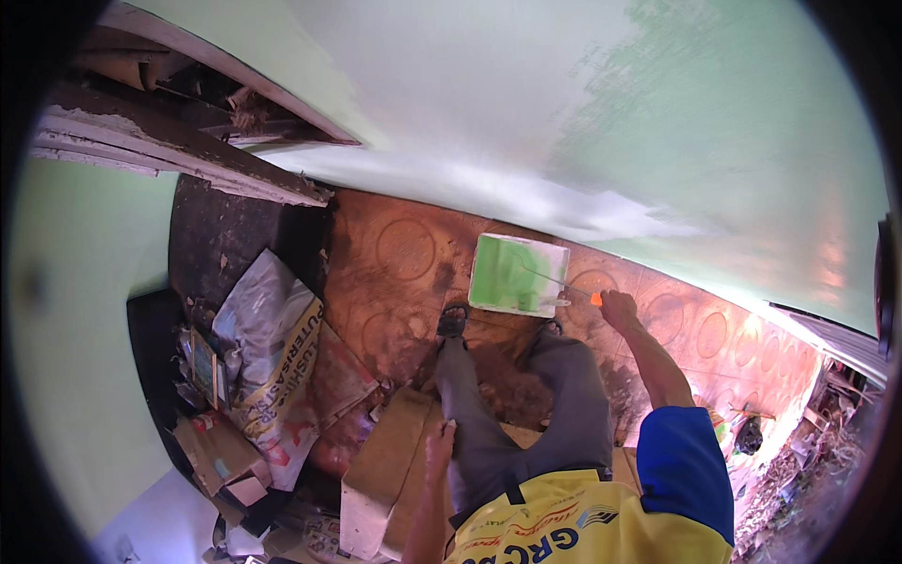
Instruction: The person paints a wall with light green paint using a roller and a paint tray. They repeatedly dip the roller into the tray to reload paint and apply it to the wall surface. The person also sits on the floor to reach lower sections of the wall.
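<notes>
My right hand (619,310) is closed around the orange handle (597,299) of what looks like a paint roller. Its thin wire frame (567,283) reaches left over a rectangular tray (564,257) with a whitish rim. Green paint (492,275) coats the inside of the tray, and the roller head is hard to tell apart from it. The tray sits on the floor in front of my feet, close to the wall. My left hand (441,438) is down beside my left thigh, by a cardboard box (384,465); its fingers are partly hidden.
The wall (479,84) ahead has pale and green painted patches. Orange floor tiles (406,247) carry dark stains. At left lie a printed sack (271,366), a small carton (222,451) and a worn wooden beam (176,151). Debris (803,451) lies beyond the floor's right edge.
</notes>
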`<state>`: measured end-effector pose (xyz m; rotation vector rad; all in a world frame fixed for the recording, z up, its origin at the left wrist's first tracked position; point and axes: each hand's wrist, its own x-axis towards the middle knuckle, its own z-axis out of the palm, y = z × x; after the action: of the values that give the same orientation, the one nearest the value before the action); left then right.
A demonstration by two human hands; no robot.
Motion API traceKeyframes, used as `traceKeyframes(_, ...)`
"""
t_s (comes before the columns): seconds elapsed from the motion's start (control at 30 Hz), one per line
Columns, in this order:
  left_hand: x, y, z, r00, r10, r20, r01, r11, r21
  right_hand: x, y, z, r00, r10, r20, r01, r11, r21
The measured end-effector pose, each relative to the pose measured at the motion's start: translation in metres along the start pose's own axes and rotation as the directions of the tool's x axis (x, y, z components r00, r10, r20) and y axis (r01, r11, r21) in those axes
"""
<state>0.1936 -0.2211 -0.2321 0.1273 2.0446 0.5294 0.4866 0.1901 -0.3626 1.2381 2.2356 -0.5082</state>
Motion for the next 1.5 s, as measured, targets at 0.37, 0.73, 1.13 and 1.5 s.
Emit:
traceKeyframes(0.37,0.007,0.022,-0.026,0.998,0.045,0.034,-0.047,0.997,0.057,-0.045,0.022,0.018,0.991,0.134,0.01,-0.134,0.99,0.049)
traceKeyframes(0.73,0.012,0.035,-0.024,0.992,0.119,0.041,-0.123,0.984,0.13,-0.016,-0.002,0.034,0.999,0.043,-0.029,-0.042,0.998,0.048)
traceKeyframes(1.13,0.022,0.063,-0.041,0.967,0.233,0.107,-0.253,0.931,0.263,-0.076,-0.055,0.005,0.942,0.301,0.146,-0.331,0.903,0.272)
traceKeyframes(1.5,0.014,0.167,-0.007,0.595,0.283,0.752,-0.518,0.851,0.09,-0.33,-0.223,-0.123,0.876,0.09,0.475,-0.373,-0.497,0.783)
